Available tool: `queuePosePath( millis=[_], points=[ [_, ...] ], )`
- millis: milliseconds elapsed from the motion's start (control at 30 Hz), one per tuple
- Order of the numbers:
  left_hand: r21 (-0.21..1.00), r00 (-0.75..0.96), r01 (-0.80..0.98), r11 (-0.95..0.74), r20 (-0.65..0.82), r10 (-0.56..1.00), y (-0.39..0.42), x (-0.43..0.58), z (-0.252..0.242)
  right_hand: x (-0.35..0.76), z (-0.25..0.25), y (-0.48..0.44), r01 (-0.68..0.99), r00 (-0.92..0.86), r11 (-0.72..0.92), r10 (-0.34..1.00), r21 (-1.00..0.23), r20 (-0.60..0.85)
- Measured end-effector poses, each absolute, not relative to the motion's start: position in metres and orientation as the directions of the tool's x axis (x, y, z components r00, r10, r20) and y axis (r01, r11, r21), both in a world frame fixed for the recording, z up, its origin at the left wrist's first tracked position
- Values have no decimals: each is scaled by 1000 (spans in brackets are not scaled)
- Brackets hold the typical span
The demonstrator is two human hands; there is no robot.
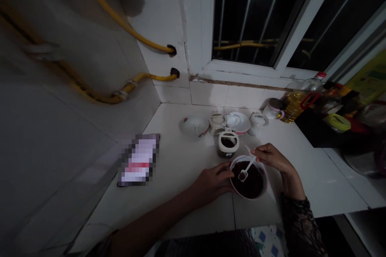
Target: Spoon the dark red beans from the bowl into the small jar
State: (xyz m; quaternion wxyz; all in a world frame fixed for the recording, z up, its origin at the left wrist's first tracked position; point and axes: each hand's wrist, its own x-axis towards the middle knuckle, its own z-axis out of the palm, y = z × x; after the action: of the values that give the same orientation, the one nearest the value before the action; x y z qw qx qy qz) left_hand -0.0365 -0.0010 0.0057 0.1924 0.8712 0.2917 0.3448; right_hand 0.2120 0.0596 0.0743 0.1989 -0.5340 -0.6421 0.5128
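My right hand (270, 158) pinches the handle of a small white spoon (249, 164). The spoon's tip, with a little dark brown stuff on it, is over a white bowl (264, 189). Dark brown contents, perhaps a powder or paste, cover the bowl's inside. My left hand (214, 181) grips the bowl's left side, thumb at the rim and fingers along the outside. Just behind the bowl stands a jar (228, 149) with a white rim and dark contents.
Behind are a shallow bowl (193, 126) with a spoon, two white-topped jars (217, 123) (258, 122), another bowl (245, 122) and a mug (273, 108). An oil bottle (294, 104) and a dark box (313, 128) stand right. A blurred-out phone-like object (138, 160) lies left.
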Motion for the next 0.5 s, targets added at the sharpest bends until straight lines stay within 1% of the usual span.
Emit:
queuePosePath(
  millis=[100,167,267,333,367,400,433,467,500],
  points=[
    [531,573,360,-767,523,631,-1,-36,5,207,75,63,404,-260,-145,928,-903,-266],
    [529,563,351,-773,540,626,0,-36,4,203,79,65,349,-182,-135,961,-928,-208],
    [533,566,350,-770,535,627,-1,-36,4,194,86,68,330,-32,-25,999,-943,-38],
    [538,569,353,-766,526,632,-1,-36,5,188,90,67,416,71,102,987,-904,144],
    [542,568,351,-764,525,634,-1,-36,6,185,90,66,491,95,185,960,-851,263],
    [547,567,347,-762,524,635,-1,-35,6,181,89,64,580,77,279,916,-765,393],
    [553,567,344,-759,522,637,-2,-35,6,178,88,62,669,8,375,859,-641,511],
    [558,565,344,-755,519,641,-2,-35,6,175,86,61,740,-97,462,792,-489,603],
    [561,563,347,-752,516,645,-2,-35,6,173,84,59,780,-219,533,723,-327,655]
  ],
)
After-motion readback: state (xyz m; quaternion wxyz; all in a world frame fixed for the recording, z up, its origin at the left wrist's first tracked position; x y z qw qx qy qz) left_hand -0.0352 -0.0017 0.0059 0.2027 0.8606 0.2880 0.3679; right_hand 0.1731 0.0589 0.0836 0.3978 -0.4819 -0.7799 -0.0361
